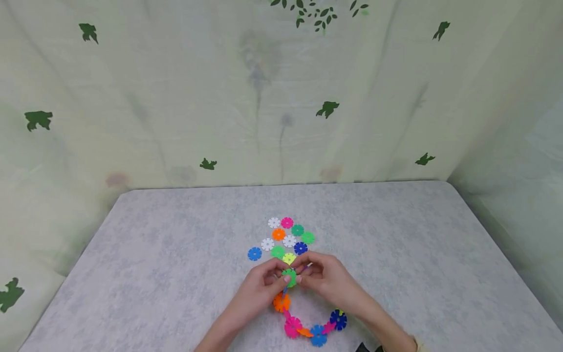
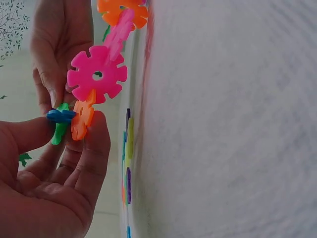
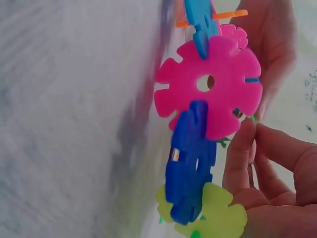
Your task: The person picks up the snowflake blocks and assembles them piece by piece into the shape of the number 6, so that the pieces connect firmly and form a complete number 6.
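Note:
In the head view, my left hand (image 1: 262, 288) pinches a green notched plastic disc (image 1: 289, 277) between thumb and fingers. My right hand (image 1: 330, 279) pinches that disc's right edge; a purple sliver (image 1: 306, 267) shows by its fingers. A blue disc (image 2: 61, 116) slots into the green one and lies near an orange disc (image 2: 83, 119) in the left wrist view. From there a chain of interlocked discs curves toward me, through a pink disc (image 1: 292, 327) and a blue disc (image 1: 318, 336). A dark blue disc (image 3: 188, 163) and a yellow-green disc (image 3: 223, 210) form its other end.
Loose notched discs lie beyond my hands on the grey table (image 1: 176, 244), among them a blue disc (image 1: 254, 253), a white disc (image 1: 267, 244) and a pink disc (image 1: 287, 223). A patterned curtain (image 1: 176, 98) hangs behind the table and at both sides.

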Demonstrator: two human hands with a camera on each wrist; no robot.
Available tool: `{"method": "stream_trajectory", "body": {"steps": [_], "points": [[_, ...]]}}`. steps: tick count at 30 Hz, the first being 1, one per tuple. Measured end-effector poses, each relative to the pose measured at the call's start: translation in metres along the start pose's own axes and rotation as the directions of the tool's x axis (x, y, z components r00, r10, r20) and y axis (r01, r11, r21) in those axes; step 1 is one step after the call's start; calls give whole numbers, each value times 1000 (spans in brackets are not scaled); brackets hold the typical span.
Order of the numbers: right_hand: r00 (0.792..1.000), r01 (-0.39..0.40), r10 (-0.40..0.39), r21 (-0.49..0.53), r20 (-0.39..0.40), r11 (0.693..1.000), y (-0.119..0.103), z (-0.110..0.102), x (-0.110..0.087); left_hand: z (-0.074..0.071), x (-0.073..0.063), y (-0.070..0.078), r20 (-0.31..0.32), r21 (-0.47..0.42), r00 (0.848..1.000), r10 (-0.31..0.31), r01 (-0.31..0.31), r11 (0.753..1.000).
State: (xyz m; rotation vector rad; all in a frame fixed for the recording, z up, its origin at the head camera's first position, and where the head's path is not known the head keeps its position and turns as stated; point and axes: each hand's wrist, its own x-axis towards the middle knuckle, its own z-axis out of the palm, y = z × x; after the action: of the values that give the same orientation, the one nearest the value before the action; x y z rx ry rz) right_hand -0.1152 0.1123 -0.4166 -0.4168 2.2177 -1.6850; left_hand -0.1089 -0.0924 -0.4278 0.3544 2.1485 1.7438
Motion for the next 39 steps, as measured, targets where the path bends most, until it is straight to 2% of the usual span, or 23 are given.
{"method": "stream_trajectory", "body": {"steps": [3,6,9,12,16,21,28,34,39], "points": [[1000,-5,5,5,-15,1000,1,-4,1,-2,1,0,-1,0,1000,2,-2,1000],[998,-13,11,-26,-69,1000,3,-11,3,-4,1,0,-2,0,1000,-5,5,1000],[992,-19,4,-123,-126,992,5,-18,8,-5,1,-1,5,3,1000,-7,7,1000],[989,-14,-23,-242,-149,970,5,-25,14,-6,1,-2,14,7,1000,0,0,1000],[989,22,-70,-346,-127,938,4,-37,22,-8,0,0,13,22,1000,-3,2,1000],[991,64,-107,-407,-83,911,5,-52,37,-10,-1,1,12,2,1000,-16,16,1000],[998,56,-56,-469,13,881,20,-66,63,-11,-1,0,7,-10,1000,-16,16,1000],[995,83,-40,-510,95,856,26,-71,79,-12,-1,0,7,0,1000,-17,17,1000],[995,66,-20,-495,98,867,26,-69,83,-12,-1,0,12,9,1000,-14,14,1000]]}}
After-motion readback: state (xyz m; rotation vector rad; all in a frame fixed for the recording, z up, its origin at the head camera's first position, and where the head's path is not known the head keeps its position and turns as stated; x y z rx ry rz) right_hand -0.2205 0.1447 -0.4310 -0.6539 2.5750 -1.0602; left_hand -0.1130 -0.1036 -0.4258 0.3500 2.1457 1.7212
